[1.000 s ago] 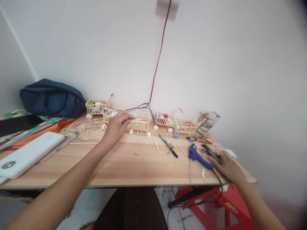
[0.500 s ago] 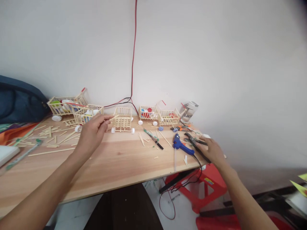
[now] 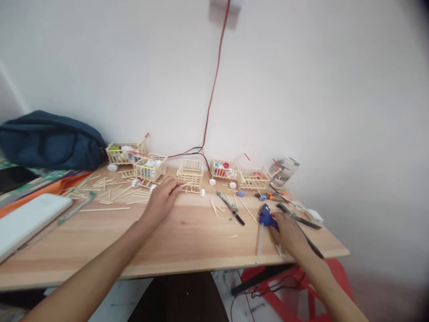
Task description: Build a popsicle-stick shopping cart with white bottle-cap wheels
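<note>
My left hand [image 3: 161, 200] pinches a short wooden stick [image 3: 185, 184] just in front of a small cart built from sticks [image 3: 191, 170] with white wheels. Whether the stick touches the cart I cannot tell. On the right side of the table, my right hand [image 3: 288, 231] is closed over the handle of a blue hot glue gun [image 3: 266, 216], whose grip is mostly hidden by the fingers. Dark-handled pliers [image 3: 303, 233] lie right beside that hand. A black-tipped pen or knife [image 3: 236, 214] lies between the two hands.
More stick carts with coloured caps [image 3: 150, 169] stand along the wall. Loose sticks [image 3: 107, 188] are scattered at left, near a white power bank [image 3: 36, 219] and a blue bag [image 3: 53, 141]. A can [image 3: 284, 172] stands at right; a red stool [image 3: 338, 273] is below the table edge.
My right hand has left the pliers and moved left onto the glue gun. My left hand still holds the stick by the cart. The view has turned slightly left.
</note>
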Demonstrator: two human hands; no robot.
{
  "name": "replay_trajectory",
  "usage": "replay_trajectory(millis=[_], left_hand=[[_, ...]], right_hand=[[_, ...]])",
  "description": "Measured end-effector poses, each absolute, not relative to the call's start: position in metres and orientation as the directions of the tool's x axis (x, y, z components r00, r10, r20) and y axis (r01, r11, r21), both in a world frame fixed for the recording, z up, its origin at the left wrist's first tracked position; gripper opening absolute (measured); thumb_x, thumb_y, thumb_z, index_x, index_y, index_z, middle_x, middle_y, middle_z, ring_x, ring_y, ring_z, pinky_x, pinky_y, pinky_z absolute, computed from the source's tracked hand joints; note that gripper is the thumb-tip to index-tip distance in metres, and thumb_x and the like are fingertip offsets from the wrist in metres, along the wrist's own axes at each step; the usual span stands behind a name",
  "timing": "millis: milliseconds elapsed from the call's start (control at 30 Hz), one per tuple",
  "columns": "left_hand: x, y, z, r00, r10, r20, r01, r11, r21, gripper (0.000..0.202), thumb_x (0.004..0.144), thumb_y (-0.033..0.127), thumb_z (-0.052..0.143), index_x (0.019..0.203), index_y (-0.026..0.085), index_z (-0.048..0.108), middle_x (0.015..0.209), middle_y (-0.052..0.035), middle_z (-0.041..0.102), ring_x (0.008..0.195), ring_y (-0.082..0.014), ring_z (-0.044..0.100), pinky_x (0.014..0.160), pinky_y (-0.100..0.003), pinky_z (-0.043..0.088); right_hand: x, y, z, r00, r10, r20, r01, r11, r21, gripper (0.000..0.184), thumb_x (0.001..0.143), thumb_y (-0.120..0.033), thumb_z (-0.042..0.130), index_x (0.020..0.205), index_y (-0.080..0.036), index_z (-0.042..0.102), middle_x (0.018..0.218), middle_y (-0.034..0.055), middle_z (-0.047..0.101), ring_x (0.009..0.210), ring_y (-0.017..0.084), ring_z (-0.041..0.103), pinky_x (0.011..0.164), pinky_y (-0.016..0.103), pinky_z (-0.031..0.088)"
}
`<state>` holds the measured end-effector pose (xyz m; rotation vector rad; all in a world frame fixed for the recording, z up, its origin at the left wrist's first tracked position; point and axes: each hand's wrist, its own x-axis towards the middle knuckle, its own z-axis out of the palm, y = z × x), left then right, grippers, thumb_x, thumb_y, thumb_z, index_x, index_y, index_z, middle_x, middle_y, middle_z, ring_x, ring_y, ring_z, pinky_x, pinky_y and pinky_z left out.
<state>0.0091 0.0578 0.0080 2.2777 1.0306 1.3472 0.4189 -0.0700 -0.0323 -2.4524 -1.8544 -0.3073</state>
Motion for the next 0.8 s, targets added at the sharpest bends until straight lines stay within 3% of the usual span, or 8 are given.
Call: replay_trajectory(millis=[100, 267, 400, 567, 700, 800], left_hand=[[0.008, 0.058, 0.009, 0.271, 0.719, 0.64, 0.412, -0.688, 0.598, 0.023, 0.096, 0.028, 0.046, 0.1, 0.019, 0.066, 0.096, -0.0055, 0.066, 0.093, -0.0189, 0.061, 0.086, -0.031, 0.047], [0.007, 0.058, 0.011, 0.259, 0.715, 0.649, 0.404, -0.691, 0.6, 0.023, 0.096, 0.028, 0.045, 0.099, 0.019, 0.066, 0.095, -0.0055, 0.066, 0.094, -0.0198, 0.061, 0.087, -0.031, 0.046], [0.007, 0.056, 0.01, 0.262, 0.72, 0.643, 0.402, -0.687, 0.606, 0.023, 0.096, 0.028, 0.045, 0.097, 0.018, 0.066, 0.094, -0.0055, 0.066, 0.091, -0.0193, 0.061, 0.086, -0.031, 0.046], [0.009, 0.052, 0.01, 0.257, 0.713, 0.653, 0.395, -0.694, 0.602, 0.023, 0.096, 0.028, 0.045, 0.095, 0.018, 0.065, 0.093, -0.0052, 0.066, 0.091, -0.0189, 0.061, 0.085, -0.03, 0.046], [0.008, 0.051, 0.011, 0.245, 0.714, 0.656, 0.398, -0.691, 0.603, 0.023, 0.096, 0.028, 0.045, 0.096, 0.018, 0.066, 0.094, -0.0055, 0.067, 0.092, -0.0193, 0.062, 0.086, -0.03, 0.046], [0.007, 0.052, 0.011, 0.252, 0.714, 0.653, 0.397, -0.692, 0.603, 0.023, 0.096, 0.028, 0.044, 0.096, 0.018, 0.065, 0.095, -0.006, 0.067, 0.092, -0.0197, 0.062, 0.085, -0.031, 0.046]], right_hand=[[0.429, -0.07, -0.043, 0.26, 0.936, 0.237, 0.959, -0.279, 0.049, 0.029, 0.089, -0.02, 0.05, 0.113, -0.009, 0.061, 0.111, 0.0188, 0.062, 0.105, 0.029, 0.061, 0.096, 0.039, 0.045], [0.438, -0.081, -0.047, 0.222, 0.899, 0.377, 0.973, -0.23, -0.024, 0.034, 0.091, -0.028, 0.045, 0.116, -0.011, 0.059, 0.114, 0.0187, 0.061, 0.111, 0.03, 0.058, 0.1, 0.042, 0.045], [0.448, -0.087, -0.046, 0.23, 0.89, 0.393, 0.971, -0.237, -0.031, 0.037, 0.093, -0.033, 0.042, 0.117, -0.011, 0.06, 0.112, 0.018, 0.062, 0.11, 0.031, 0.059, 0.1, 0.044, 0.046], [0.443, -0.084, -0.044, 0.257, 0.917, 0.304, 0.948, -0.3, 0.103, 0.034, 0.087, -0.028, 0.054, 0.116, -0.012, 0.064, 0.109, 0.0172, 0.065, 0.108, 0.031, 0.061, 0.097, 0.042, 0.047], [0.428, -0.081, -0.032, 0.291, 0.931, 0.219, 0.905, -0.343, 0.251, 0.023, 0.084, -0.024, 0.058, 0.101, -0.012, 0.068, 0.103, 0.017, 0.067, 0.103, 0.03, 0.062, 0.093, 0.039, 0.047], [0.418, -0.082, -0.022, 0.297, 0.934, 0.2, 0.88, -0.349, 0.322, 0.025, 0.087, -0.027, 0.056, 0.102, -0.01, 0.068, 0.106, 0.0195, 0.067, 0.104, 0.033, 0.062, 0.093, 0.041, 0.045]])
